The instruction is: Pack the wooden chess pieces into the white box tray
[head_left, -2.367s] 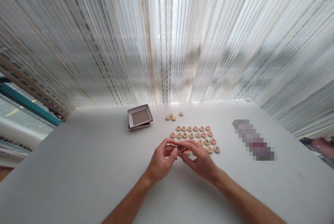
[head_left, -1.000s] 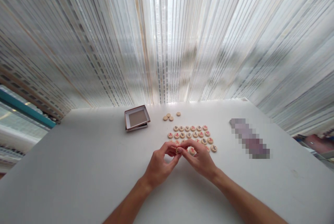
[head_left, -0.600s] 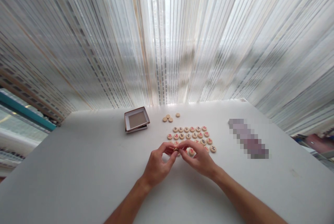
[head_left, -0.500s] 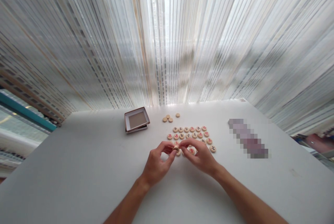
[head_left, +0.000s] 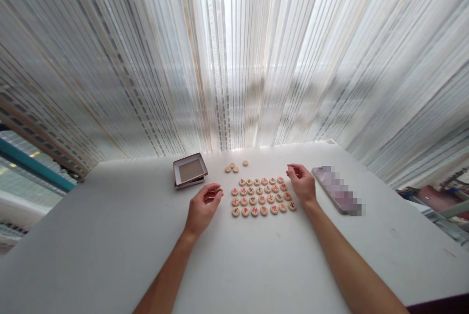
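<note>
My left hand (head_left: 202, 206) is left of the rows, its thumb and fingers pinching a small round wooden xiangqi piece (head_left: 219, 190) above the table. My right hand (head_left: 303, 183) hovers at the right end of the rows, fingers curled together, with no piece visible between them. Between the hands, xiangqi pieces (head_left: 261, 199) lie face up in several rows, marked with red or black characters. Behind them, several plain-faced pieces (head_left: 232, 166) form a small cluster, with a single plain piece (head_left: 245, 163) just to its right.
An open shallow box (head_left: 189, 170) stands at the back left of the white table (head_left: 120, 236). A phone (head_left: 331, 189), partly pixelated, lies to the right of my right hand. Pale striped curtains (head_left: 234, 60) hang along the table's far edge.
My hands have parted from above the pieces, the left moving left with a piece and the right moving right and away. The rows they covered now show fully. The view has shifted slightly.
</note>
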Motion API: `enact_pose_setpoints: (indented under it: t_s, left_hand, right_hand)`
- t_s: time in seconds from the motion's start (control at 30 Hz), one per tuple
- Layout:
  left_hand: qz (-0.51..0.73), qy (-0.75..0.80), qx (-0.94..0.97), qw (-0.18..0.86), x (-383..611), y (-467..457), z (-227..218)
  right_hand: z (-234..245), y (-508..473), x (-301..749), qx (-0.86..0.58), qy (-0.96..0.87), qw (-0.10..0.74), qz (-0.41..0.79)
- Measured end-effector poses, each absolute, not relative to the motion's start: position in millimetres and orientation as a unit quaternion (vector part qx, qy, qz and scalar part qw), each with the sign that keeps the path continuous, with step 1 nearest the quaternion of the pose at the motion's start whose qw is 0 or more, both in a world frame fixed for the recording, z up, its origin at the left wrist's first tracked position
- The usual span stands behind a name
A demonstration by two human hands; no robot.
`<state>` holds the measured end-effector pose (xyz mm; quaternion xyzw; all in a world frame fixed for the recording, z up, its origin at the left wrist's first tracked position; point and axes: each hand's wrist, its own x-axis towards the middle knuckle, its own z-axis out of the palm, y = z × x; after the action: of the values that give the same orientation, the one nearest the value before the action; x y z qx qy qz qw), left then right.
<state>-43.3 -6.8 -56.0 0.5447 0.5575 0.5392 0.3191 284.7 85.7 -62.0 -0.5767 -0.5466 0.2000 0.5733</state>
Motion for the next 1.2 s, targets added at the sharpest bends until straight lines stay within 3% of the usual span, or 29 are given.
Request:
enact_pose_setpoints:
  t_s: [0.3, 0.63, 1.2]
  left_hand:
    - [0.492, 0.572, 0.566, 0.332, -46, 27, -45]
    - [0.349, 0.577, 0.616, 0.407, -31, 83, -38]
    - [0.315, 0.611, 0.642, 0.339, -26, 83, -37]
  right_hand:
    - [-74, 95, 287, -0.587, -0.51, 0.582, 0.238]
    - [-70, 94, 285, -0.59, -0.504, 0.586, 0.236]
    - [-72, 96, 285, -0.601, -0.506, 0.569, 0.241]
